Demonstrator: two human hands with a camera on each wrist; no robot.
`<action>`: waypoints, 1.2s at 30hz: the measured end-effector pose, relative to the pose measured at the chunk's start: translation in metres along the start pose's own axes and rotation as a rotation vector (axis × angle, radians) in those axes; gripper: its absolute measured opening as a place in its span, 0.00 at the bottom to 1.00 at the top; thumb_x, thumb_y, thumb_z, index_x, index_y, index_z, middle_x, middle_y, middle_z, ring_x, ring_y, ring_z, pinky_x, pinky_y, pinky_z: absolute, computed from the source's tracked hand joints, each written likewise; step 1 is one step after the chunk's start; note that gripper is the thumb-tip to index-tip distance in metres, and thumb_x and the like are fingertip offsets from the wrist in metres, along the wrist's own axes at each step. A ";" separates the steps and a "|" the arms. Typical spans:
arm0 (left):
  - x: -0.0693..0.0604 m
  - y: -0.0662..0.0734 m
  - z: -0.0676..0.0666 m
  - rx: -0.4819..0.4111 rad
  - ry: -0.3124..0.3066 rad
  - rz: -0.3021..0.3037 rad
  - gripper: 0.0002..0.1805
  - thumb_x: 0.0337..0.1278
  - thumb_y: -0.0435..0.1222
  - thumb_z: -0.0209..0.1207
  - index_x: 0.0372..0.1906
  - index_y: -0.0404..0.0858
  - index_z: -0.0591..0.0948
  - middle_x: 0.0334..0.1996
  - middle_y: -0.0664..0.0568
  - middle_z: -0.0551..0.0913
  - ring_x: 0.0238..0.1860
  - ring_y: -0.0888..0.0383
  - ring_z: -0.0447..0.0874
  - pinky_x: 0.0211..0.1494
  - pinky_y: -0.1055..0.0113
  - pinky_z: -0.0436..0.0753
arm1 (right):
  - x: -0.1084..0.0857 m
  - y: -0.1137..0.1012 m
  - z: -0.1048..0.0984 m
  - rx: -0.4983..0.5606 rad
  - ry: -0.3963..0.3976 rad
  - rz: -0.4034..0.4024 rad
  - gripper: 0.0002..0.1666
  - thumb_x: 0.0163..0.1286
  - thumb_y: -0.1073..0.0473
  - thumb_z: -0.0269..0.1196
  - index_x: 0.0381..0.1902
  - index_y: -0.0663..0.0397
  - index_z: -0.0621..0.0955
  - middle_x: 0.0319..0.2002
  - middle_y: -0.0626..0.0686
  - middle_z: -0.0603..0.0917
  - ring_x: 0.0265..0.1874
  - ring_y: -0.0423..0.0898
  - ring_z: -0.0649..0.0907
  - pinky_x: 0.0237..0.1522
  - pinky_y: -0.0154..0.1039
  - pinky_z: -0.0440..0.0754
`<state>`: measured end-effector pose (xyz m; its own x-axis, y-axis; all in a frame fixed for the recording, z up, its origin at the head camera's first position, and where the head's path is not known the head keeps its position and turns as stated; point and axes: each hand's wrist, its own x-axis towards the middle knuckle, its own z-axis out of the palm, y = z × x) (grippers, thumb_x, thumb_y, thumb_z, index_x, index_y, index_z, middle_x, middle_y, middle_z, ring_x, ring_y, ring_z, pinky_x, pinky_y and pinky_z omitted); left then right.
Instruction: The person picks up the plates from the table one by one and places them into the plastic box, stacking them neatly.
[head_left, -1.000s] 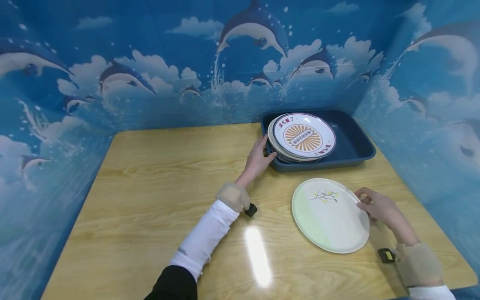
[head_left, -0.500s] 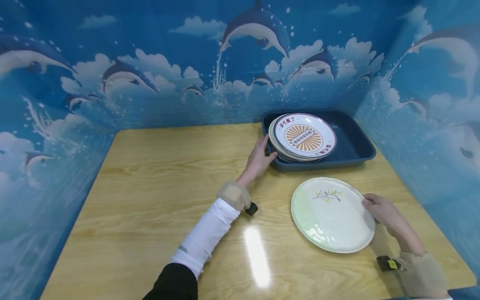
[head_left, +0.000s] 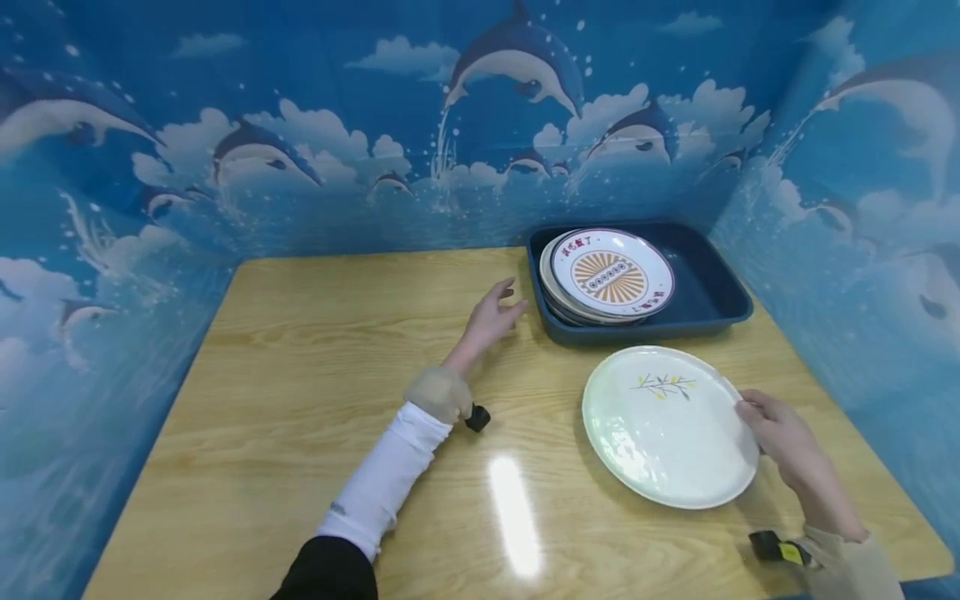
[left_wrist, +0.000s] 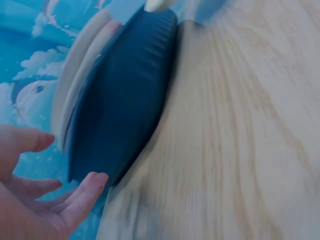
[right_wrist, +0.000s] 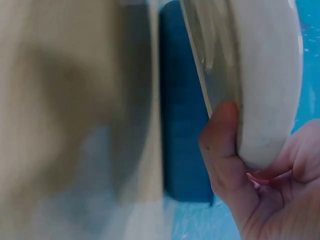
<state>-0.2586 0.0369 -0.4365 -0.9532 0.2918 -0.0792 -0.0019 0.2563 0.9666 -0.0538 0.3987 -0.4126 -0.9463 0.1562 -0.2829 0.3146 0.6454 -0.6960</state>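
Observation:
A large round plate (head_left: 675, 433), white with a pale green side and a yellow-and-grey sprig, is tilted up off the table. At its right rim my right hand (head_left: 780, 437) grips it; the right wrist view shows fingers under the plate's (right_wrist: 265, 75) underside. My left hand (head_left: 491, 321) is just left of the dark blue tray (head_left: 708, 283), apart from it, with fingers spread and holding nothing. Inside the tray's left part leans a stack of plates, topped by a white plate (head_left: 611, 275) with an orange sunburst and red characters. The left wrist view shows the left hand (left_wrist: 45, 195) beside the tray wall.
The light wooden table (head_left: 337, 333) extends left and in front of the tray. A blue dolphin-printed curtain (head_left: 360, 125) borders it at the back and both sides. The tray's right half shows its bare bottom.
My left hand has come away from the stack and tray edge, moving left. My right hand has shifted slightly right with the plate, which has risen and tilted.

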 end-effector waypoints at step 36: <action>-0.121 0.017 -0.101 -0.426 -0.255 -0.139 0.27 0.76 0.30 0.50 0.75 0.29 0.65 0.45 0.46 0.86 0.31 0.58 0.90 0.40 0.63 0.91 | 0.066 -0.148 0.066 0.390 -0.317 -0.278 0.30 0.84 0.58 0.48 0.69 0.81 0.65 0.35 0.39 0.85 0.32 0.33 0.85 0.34 0.29 0.87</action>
<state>-0.1742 -0.0869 -0.3857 -0.8309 0.5110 -0.2199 -0.2974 -0.0739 0.9519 -0.1578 0.2644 -0.3716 -0.9478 -0.2506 -0.1970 0.1182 0.2976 -0.9473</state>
